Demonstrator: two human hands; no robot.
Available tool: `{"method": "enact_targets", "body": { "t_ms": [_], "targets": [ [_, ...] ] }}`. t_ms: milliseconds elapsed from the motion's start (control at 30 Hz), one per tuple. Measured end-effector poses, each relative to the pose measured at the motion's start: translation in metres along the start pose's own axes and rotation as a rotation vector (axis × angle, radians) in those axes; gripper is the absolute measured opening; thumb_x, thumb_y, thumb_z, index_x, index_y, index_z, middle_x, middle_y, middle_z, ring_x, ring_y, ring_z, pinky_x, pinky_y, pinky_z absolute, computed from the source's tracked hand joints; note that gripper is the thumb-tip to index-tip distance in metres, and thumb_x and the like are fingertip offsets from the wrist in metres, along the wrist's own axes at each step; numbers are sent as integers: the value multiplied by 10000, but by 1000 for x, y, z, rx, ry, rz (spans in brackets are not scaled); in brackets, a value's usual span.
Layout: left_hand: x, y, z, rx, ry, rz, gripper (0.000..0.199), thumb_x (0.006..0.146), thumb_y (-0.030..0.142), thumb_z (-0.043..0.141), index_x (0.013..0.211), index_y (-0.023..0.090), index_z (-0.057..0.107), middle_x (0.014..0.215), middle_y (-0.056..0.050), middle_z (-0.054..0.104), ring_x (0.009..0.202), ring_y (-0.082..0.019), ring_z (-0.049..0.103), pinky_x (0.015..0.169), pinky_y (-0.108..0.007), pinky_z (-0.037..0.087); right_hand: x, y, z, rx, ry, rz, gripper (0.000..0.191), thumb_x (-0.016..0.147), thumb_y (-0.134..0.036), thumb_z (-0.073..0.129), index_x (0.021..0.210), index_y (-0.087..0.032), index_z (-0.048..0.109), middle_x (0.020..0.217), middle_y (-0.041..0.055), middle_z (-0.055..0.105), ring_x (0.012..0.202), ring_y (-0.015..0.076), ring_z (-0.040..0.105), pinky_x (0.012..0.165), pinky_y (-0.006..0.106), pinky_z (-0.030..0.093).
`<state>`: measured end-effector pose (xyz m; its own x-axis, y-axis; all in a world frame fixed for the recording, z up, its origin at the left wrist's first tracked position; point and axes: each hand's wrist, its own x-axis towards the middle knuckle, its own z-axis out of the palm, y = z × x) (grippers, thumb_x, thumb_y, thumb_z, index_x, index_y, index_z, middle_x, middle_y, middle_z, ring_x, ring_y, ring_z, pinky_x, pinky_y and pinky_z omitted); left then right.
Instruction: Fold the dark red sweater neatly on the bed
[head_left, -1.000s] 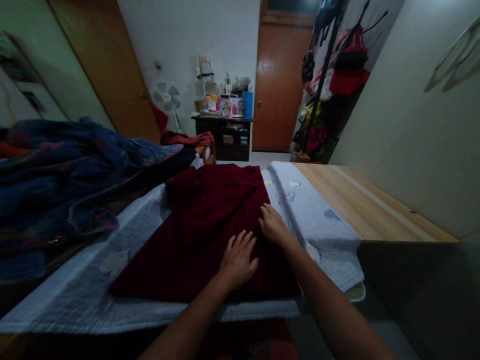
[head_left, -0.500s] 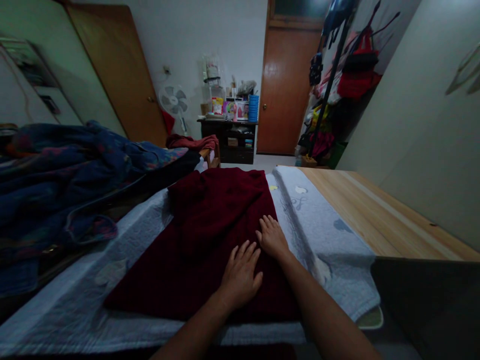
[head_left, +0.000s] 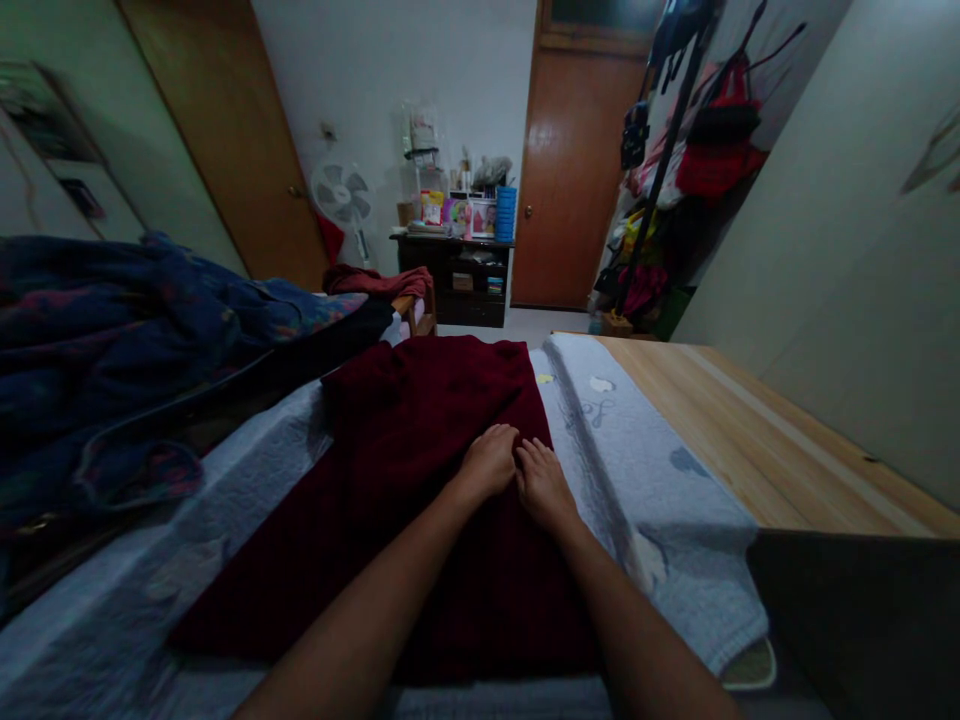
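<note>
A dark red garment (head_left: 420, 490) lies spread on the bed in the middle of the head view, with soft wrinkles and a folded part toward its far left. My left hand (head_left: 490, 462) rests on it right of centre, fingers bent and closed on the fabric; the fingertips are partly hidden. Close beside it, nearly touching, my right hand (head_left: 546, 487) lies palm down by the garment's right edge. Its fingers are stretched out and slightly apart.
Beneath the garment is a pale grey patterned bed cover (head_left: 660, 480). Blue floral clothing (head_left: 150, 340) is heaped at left. A wooden board (head_left: 780, 430) runs along the right side. Farther back stand a fan (head_left: 342, 195), a dark cabinet (head_left: 454, 300) and a brown door (head_left: 564, 180).
My left hand has moved forward over the garment to beside my right hand, and its fingers have gone from spread to bent. The right hand has barely moved.
</note>
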<state>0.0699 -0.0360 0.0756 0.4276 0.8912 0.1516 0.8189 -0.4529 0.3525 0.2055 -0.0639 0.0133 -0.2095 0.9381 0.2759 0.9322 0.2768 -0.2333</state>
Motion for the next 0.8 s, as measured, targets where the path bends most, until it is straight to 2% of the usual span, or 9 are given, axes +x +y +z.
{"method": "enact_targets", "body": {
  "t_ms": [167,367,600,700,800],
  "targets": [
    [28,-13,28,3,-3,-90,459,867,88,380,1305,98,513,1379,-120,537,1311,-178,449,1119,-298,324,0,2,4,32,30,-7,432,923,-241,407,1309,-95,535,1406,139,502,1363,274,362,1125,457,291],
    [31,-19,52,26,42,-240,493,921,184,367,1409,123,408,1505,-120,382,1398,-225,325,1135,-377,311,0,5,5,111,73,-2,404,881,-180,441,1256,-105,573,1359,137,543,1341,258,396,1130,449,311],
    [26,-20,54,36,51,-212,513,933,254,372,1426,111,386,1530,-115,336,1408,-237,304,1137,-371,305,-1,9,9,141,123,43,435,873,-148,401,1276,-132,567,1438,143,458,1379,274,345,1118,495,334],
    [26,-21,54,42,54,-194,510,930,225,364,1425,102,386,1529,-122,336,1408,-238,305,1136,-365,304,-1,8,8,125,50,46,461,868,-117,368,1282,-129,569,1397,131,511,1360,261,383,1114,470,338],
    [25,-22,53,42,44,-184,516,909,161,362,1423,115,390,1530,-113,339,1409,-231,303,1137,-347,301,5,6,-4,97,-58,42,471,868,-107,349,1285,-106,567,1380,131,533,1333,239,426,1110,394,332]
  ]
}}
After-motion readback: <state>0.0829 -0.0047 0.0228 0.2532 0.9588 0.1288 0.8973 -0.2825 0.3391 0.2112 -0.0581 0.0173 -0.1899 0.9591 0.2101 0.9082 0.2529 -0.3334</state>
